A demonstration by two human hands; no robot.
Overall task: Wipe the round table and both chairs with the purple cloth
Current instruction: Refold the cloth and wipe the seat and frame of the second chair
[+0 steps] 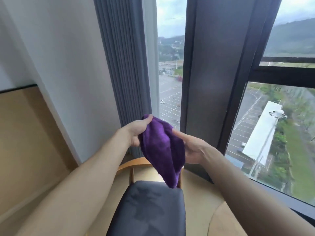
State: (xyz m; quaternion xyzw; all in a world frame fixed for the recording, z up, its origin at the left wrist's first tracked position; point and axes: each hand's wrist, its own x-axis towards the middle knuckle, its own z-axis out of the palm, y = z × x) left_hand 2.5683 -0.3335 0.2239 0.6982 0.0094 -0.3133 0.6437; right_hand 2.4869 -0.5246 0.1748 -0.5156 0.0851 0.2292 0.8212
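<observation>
The purple cloth [162, 149] hangs bunched in the air between both hands, above a chair. My left hand [138, 132] grips its upper left edge, thumb on top. My right hand [190, 147] holds its right side, thumb pointing toward the cloth and fingers behind it. Below stands a chair [150, 210] with a dark grey seat cushion showing damp streaks and a curved wooden backrest [133, 163]. The cloth's lower tip dangles just over the seat's far edge. An edge of the round beige table [225, 220] shows at the lower right.
A grey curtain [122, 62] and a dark window frame [204, 74] stand right behind the chair. A white wall [59, 48] and a tan upholstered panel [25, 133] are on the left. Large window panes fill the right side.
</observation>
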